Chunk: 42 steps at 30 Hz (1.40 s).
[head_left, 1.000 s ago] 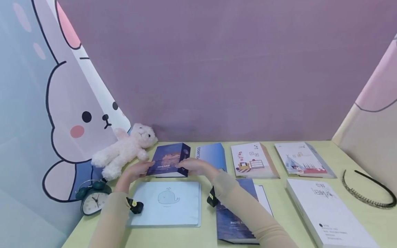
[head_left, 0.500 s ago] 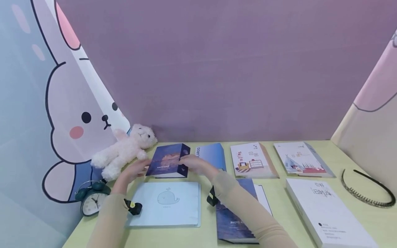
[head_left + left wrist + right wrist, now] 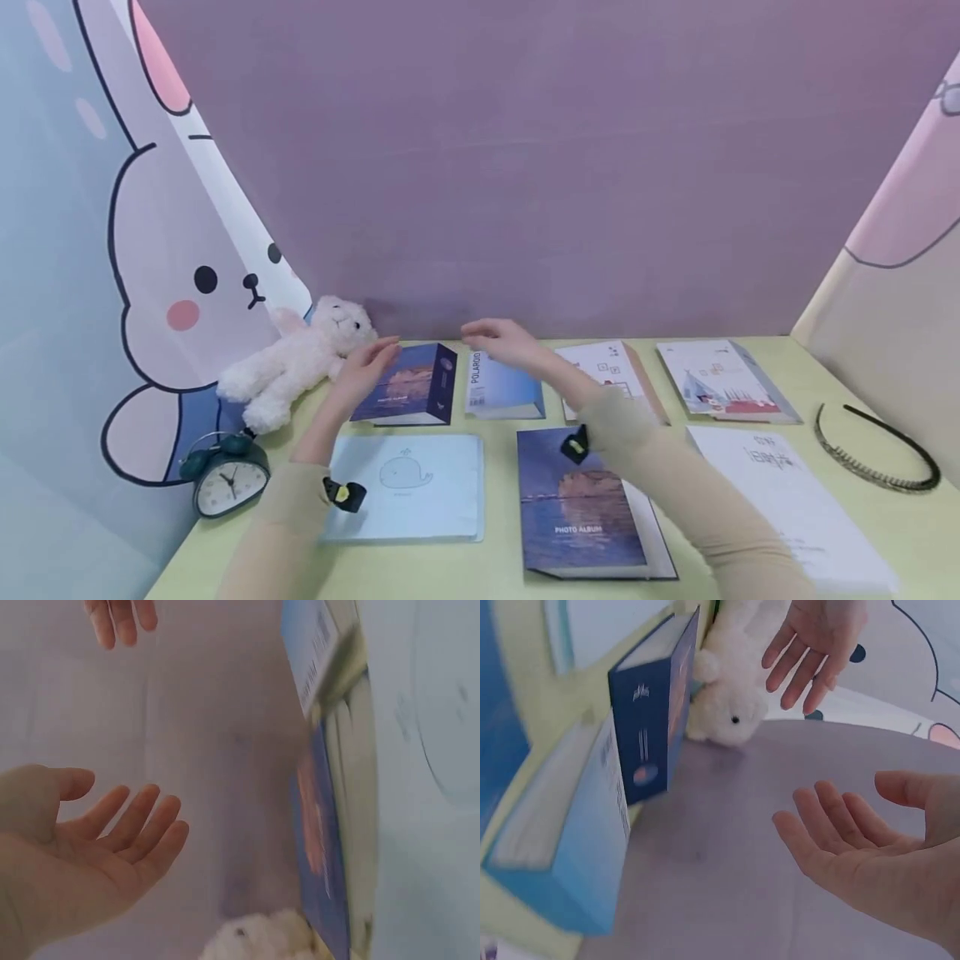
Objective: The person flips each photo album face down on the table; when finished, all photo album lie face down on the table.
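My left hand [image 3: 362, 375] is raised over the left side of a dark blue photo album [image 3: 405, 387] with a rock-and-sea cover. Relaxed, slightly bent fingers and a bare palm show in the left wrist view. My right hand [image 3: 502, 340] hovers above the light blue Polaroid album [image 3: 504, 387], palm facing the other hand; the right wrist view shows nothing in it. Both albums lie flat side by side in the back row. In front of the left one lies a pale blue book with a whale drawing [image 3: 405, 487]. Right of it is a larger photo album [image 3: 577, 508].
A white plush toy [image 3: 300, 362] leans at the back left, behind a green alarm clock [image 3: 231, 479]. Two illustrated books, one with a room [image 3: 592, 358] and one with a tent [image 3: 720, 379], lie back right. A white box-like book [image 3: 795, 508] and a black headband [image 3: 877, 471] are at right.
Both hands have let go of the back-left photo album and risen above it, the right one shifting rightward over the Polaroid album. The album stays in its place.
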Motion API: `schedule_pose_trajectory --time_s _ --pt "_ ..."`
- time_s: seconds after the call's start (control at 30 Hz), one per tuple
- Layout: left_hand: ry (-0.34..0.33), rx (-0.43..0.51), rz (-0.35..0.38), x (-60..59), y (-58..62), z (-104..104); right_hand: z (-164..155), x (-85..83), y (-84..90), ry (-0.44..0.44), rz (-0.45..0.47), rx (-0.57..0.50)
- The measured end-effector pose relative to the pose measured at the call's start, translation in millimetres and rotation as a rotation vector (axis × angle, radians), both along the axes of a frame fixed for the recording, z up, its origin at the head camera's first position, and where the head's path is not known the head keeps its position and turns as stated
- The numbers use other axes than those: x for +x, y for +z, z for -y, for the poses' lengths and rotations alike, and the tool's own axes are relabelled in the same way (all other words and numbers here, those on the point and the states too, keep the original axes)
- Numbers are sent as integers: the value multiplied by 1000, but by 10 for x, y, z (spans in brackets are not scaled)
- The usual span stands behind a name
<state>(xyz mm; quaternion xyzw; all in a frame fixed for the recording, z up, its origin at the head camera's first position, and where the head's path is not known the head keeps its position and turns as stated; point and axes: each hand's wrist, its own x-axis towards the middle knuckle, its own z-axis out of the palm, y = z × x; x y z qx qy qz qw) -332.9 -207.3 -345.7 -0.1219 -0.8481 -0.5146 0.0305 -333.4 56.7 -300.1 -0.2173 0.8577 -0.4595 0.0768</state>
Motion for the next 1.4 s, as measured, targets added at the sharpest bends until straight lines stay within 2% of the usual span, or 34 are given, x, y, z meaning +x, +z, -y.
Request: schedule_pose_trajectory --time_s 0.13,0.2,0.37,0.53,0.77,0.93,1.0,1.1,1.2,1.33,1.4 --pt "-14 10 -80 90 78 -290 -365 147 89 -3 -90 59" --pt "-48 10 -111 131 102 -463 -567 247 138 -1 -111 77" --pt "-194 -6 -126 236 149 -1002 -1100 542 228 -28 -154 110" --pt "-320 -19 -110 283 167 -1558 -1560 847 219 -90 -185 164" --pt "-444 18 -98 382 79 -2193 -2097 1148 -47 -127 -206 252" --pt "-516 -42 -91 497 -11 -2563 -2426 1335 -303 -167 -199 310" --pt "-551 -73 -82 529 -48 -2701 -2541 1420 -403 -194 -168 337" --pt "-598 -110 -62 536 -104 -2867 -2670 1510 -545 -208 -115 364" --pt "-613 -150 -35 529 -179 -2991 -2747 1581 -636 -231 -36 415" --pt "-619 -144 36 538 -280 -3112 -2790 1635 -702 -283 4 490" --pt "-632 -149 76 546 -319 -3153 -2788 1641 -744 -308 -14 510"
